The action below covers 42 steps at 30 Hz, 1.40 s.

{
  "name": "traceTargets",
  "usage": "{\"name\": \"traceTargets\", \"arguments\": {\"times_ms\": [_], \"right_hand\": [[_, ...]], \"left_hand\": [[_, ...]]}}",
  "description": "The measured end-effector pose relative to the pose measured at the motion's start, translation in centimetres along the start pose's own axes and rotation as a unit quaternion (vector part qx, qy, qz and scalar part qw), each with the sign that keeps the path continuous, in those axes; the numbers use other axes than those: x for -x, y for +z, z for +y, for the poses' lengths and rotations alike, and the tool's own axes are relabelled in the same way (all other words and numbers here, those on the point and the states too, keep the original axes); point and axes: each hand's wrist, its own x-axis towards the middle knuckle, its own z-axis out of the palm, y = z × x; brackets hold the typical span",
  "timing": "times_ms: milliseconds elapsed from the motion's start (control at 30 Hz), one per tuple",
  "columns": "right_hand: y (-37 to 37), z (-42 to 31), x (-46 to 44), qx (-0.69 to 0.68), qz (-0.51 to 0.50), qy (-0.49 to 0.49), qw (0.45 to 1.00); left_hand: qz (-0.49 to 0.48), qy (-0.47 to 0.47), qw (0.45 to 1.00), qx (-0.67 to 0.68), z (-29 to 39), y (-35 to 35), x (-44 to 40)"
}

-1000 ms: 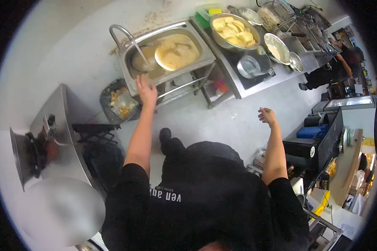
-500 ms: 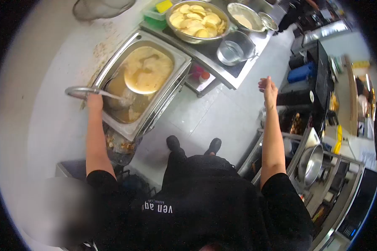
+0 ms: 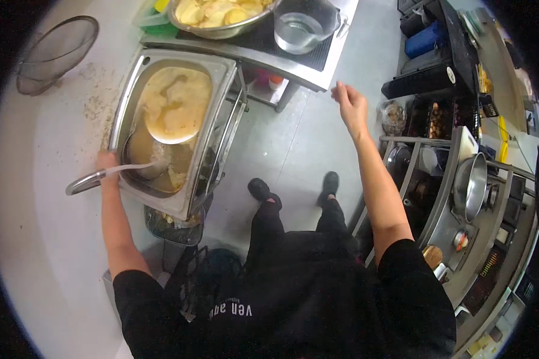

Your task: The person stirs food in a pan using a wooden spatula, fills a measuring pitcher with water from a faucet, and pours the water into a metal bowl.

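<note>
My left hand (image 3: 106, 163) is at the wall-side rim of the metal sink (image 3: 212, 134), just beyond the curved tap spout (image 3: 88, 179). Its fingers are blurred and partly hidden, so what they touch is unclear. A whitish stream runs from the spout into cloudy brownish water. In the sink stands a white-rimmed round vessel (image 3: 172, 139) full of cloudy, foamy liquid, beside a darker round pan or strainer (image 3: 139, 146), partly under water. My right hand (image 3: 350, 107) hangs in the air over the floor, fingers loosely bent and holding nothing.
Ahead on the counter are a metal bowl of pale yellow slices (image 3: 218, 15) and a clear jug of water (image 3: 299, 33). A large mesh strainer (image 3: 57, 54) is at the wall. To the right, shelving holds crates and a steel bowl (image 3: 476, 185). A dark bin (image 3: 173, 224) stands below the sink.
The view has shifted, moving the sink and counter up and left in frame. My left hand stays by the tap. My right hand's fingers look more curled.
</note>
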Motion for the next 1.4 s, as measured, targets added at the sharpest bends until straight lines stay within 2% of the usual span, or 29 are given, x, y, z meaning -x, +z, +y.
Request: {"name": "traceTargets", "arguments": {"times_ms": [33,67,133,200,233,333,400,467,500,567,600,667,733,800,867,933,1033,1100,1167,1267,1333,1400], "right_hand": [[0.3,-0.4,-0.5,-0.006,0.022,-0.029,0.999],[0.3,-0.7,-0.7,-0.005,0.019,-0.024,1.0],[0.8,-0.7,-1.5,-0.017,0.013,-0.056,0.998],[1.1,0.9,-2.1,-0.022,0.006,-0.068,0.997],[1.2,1.7,-2.4,-0.021,0.008,-0.076,0.997],[0.6,3.1,-2.5,-0.059,-0.01,-0.093,0.994],[-0.3,3.9,-2.8,-0.062,-0.014,-0.114,0.991],[-0.6,4.3,-3.4,-0.069,-0.013,-0.139,0.988],[-0.8,4.5,-3.7,-0.056,-0.014,-0.157,0.986],[-1.0,4.5,-4.2,-0.038,-0.017,-0.187,0.982],[-0.7,4.4,-4.3,-0.033,-0.014,-0.207,0.978],[0.3,3.9,-4.1,-0.022,-0.022,-0.237,0.971],[1.4,3.4,-3.6,-0.005,0.003,-0.313,0.95],[2.7,3.0,-3.0,0.014,0.001,-0.35,0.937],[4.1,2.7,-3.5,0.02,0.013,-0.39,0.921],[5.2,3.1,-4.3,0.082,0.04,-0.46,0.883],[6.4,2.5,-5.2,0.092,0.043,-0.462,0.881],[6.7,1.8,-5.5,0.099,0.051,-0.469,0.876],[7.0,1.4,-5.4,0.092,0.039,-0.399,0.912],[7.3,1.6,-5.5,0.091,0.059,-0.391,0.914],[7.8,2.4,-6.0,0.071,0.061,-0.421,0.902],[7.9,3.2,-6.8,0.065,0.113,-0.472,0.872]], "left_hand": [[-0.004,0.004,1.0,-0.002,-0.6,-0.9,0.3],[0.049,0.017,0.997,-0.058,-1.5,-1.6,1.2],[0.096,0.022,0.988,-0.117,-2.3,-1.0,2.4],[-0.035,-0.03,0.984,-0.171,-2.3,-0.9,2.9],[-0.156,-0.081,0.972,-0.156,-1.6,-1.4,2.0],[-0.175,-0.155,0.953,-0.194,4.5,-7.5,1.9],[-0.159,-0.198,0.951,-0.175,8.1,-7.6,3.7],[0.029,-0.196,0.978,-0.065,13.6,-8.8,5.8],[0.036,-0.207,0.976,-0.061,15.5,-9.0,6.8],[0.086,-0.316,0.944,0.044,18.8,-8.3,9.5],[0.089,-0.327,0.939,0.05,19.9,-7.5,10.7],[0.151,-0.397,0.895,0.133,22.1,-5.4,13.2],[0.148,-0.387,0.9,0.134,23.1,-6.6,14.1],[0.238,-0.367,0.883,0.172,23.2,-7.0,14.2],[0.251,-0.375,0.878,0.16,22.8,-5.5,14.4],[0.251,-0.337,0.901,0.11,23.1,-6.0,14.2],[0.217,-0.326,0.917,0.071,22.3,-4.1,14.5],[0.237,-0.312,0.918,0.066,21.9,-3.1,14.6],[0.261,-0.288,0.92,0.052,21.2,-2.2,14.9],[0.22,-0.295,0.929,0.028,21.5,-3.3,15.3],[0.215,-0.294,0.931,0.025,21.0,-2.8,15.3],[0.234,-0.274,0.933,0.022,20.7,-2.6,15.5]]}}
